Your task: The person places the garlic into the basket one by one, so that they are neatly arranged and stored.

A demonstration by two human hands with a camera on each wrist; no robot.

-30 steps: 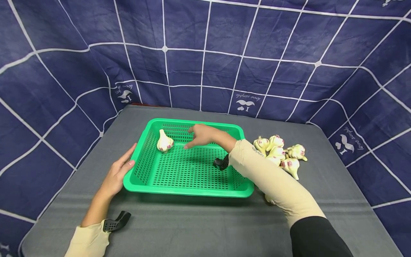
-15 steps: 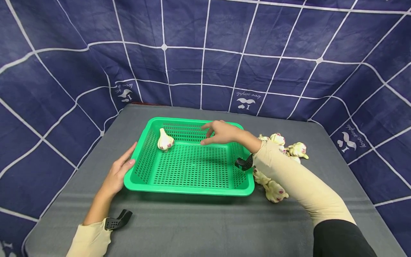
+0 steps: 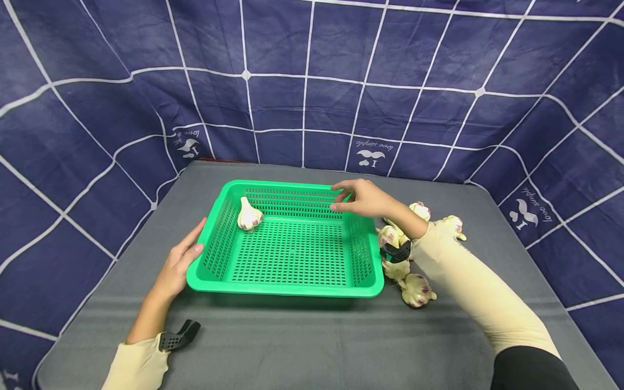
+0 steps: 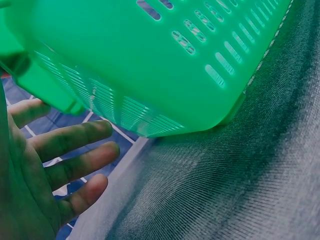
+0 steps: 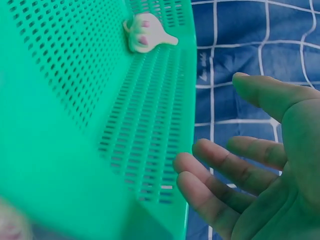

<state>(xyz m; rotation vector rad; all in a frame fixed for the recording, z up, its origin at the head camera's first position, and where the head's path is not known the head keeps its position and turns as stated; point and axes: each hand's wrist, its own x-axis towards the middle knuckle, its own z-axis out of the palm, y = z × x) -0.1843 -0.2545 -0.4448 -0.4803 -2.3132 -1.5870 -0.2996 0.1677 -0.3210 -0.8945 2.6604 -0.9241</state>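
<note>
A green perforated plastic basket stands on the grey surface. One garlic bulb with purple marks lies inside its far left corner, also visible in the right wrist view. My left hand rests against the basket's left rim; the left wrist view shows its fingers spread and fairly straight beneath that rim. Over the far right corner of the basket is my right hand, nothing in it, fingers loosely bent. Several more garlic bulbs lie to the right of the basket, partly hidden by the right forearm.
Dark blue cloth with white grid lines hangs behind and at both sides of the grey-covered table. Black wrist devices sit on both arms.
My right hand has moved right, from above the basket's middle to its far right corner. More of the bulbs beside the basket show. The left hand, basket and inside bulb stay put.
</note>
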